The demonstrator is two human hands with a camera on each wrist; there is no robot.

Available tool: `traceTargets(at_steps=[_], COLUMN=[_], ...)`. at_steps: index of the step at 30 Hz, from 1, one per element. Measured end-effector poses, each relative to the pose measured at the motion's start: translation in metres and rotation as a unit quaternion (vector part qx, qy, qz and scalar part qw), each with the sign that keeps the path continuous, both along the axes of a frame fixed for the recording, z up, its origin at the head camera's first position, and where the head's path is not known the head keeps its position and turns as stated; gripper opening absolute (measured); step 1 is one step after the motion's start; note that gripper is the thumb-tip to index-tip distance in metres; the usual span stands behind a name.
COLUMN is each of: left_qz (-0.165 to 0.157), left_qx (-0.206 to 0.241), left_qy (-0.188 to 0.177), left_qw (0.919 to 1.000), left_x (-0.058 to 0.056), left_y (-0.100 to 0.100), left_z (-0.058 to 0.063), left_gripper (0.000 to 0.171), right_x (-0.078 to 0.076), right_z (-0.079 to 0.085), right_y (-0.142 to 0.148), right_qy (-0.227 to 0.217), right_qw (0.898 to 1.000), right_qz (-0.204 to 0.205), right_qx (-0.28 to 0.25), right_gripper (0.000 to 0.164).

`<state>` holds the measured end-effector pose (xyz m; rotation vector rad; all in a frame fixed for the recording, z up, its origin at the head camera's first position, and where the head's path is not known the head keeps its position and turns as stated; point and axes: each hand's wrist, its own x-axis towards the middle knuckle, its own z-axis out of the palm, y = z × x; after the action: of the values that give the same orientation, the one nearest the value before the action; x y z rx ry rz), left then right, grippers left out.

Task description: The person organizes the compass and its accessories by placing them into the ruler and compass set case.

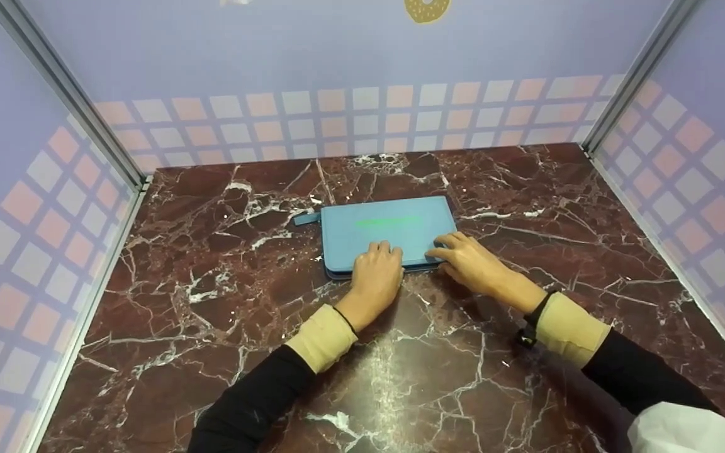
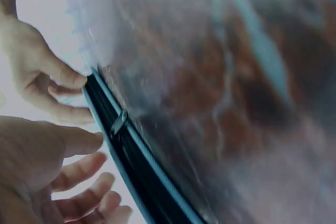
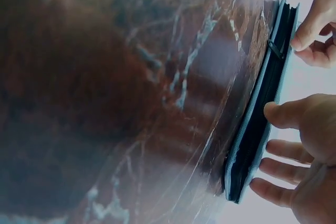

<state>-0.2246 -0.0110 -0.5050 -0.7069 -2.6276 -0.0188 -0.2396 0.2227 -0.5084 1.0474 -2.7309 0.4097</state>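
Note:
A light-blue zip case (image 1: 387, 217) lies flat on the table, with a short strap (image 1: 307, 218) at its far left corner and a bright green streak across its cover. A black zipper band runs along the near side, where the zipper pull (image 2: 119, 123) shows. My left hand (image 1: 377, 274) rests on the cover by the near edge, fingers bent, thumb at the edge close to the pull. Near the right corner, my right hand (image 1: 472, 261) touches the case, with its thumb (image 3: 278, 114) against the zipper side and its fingers spread over the cover.
The case stands on a glossy dark-red marbled tabletop (image 1: 262, 365). Purple panels with pink and white squares enclose the table at the back (image 1: 350, 56), left and right. A rounded white object (image 1: 690, 431) shows at the bottom right corner.

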Motion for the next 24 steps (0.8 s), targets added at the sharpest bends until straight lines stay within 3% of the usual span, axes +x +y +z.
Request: traceTargets(at_steps=[8, 13, 24], left_qz=[0.039, 0.061, 0.07], left_qx=[-0.013, -0.027, -0.008], left_qy=[-0.033, -0.018, -0.027], left_qw=[0.9986, 0.9976, 0.9971], left_x=[0.007, 0.006, 0.002], left_y=[0.024, 0.033, 0.039], left_z=[-0.001, -0.006, -0.006], left_gripper=[0.014, 0.015, 0.018], right_x=[-0.004, -0.005, -0.003], right_z=[-0.006, -0.008, -0.008], right_y=[0.002, 0.001, -0.002], right_qy=[0.022, 0.028, 0.022], right_qw=[0.999, 0.999, 1.0], right_qz=[0.02, 0.013, -0.008], right_qx=[-0.02, -0.025, -0.012], right_gripper=[0.033, 0.035, 0.038])
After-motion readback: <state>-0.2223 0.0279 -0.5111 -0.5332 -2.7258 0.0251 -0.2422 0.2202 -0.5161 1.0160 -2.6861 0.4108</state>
